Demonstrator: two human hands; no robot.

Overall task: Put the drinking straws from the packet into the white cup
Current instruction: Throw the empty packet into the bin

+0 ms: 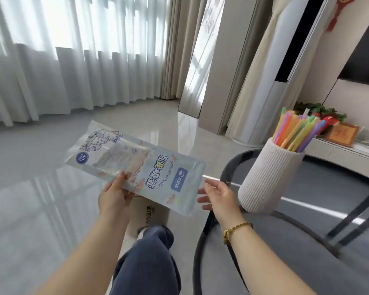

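Note:
A flat, see-through straw packet with blue print is held out over the floor, lying nearly level; I see no straws inside it. My left hand pinches its near edge from below. Just right of the packet's end, my right hand is spread with its fingers apart, holding nothing. Further right stands the white ribbed cup on the round glass table. A bunch of coloured straws stands in the cup, fanning up and to the right.
The glass table has a dark rim and dark legs. Below the packet are my knee in blue trousers and a beige cardboard box on the glossy floor. A low shelf with a plant and a framed picture runs behind the cup.

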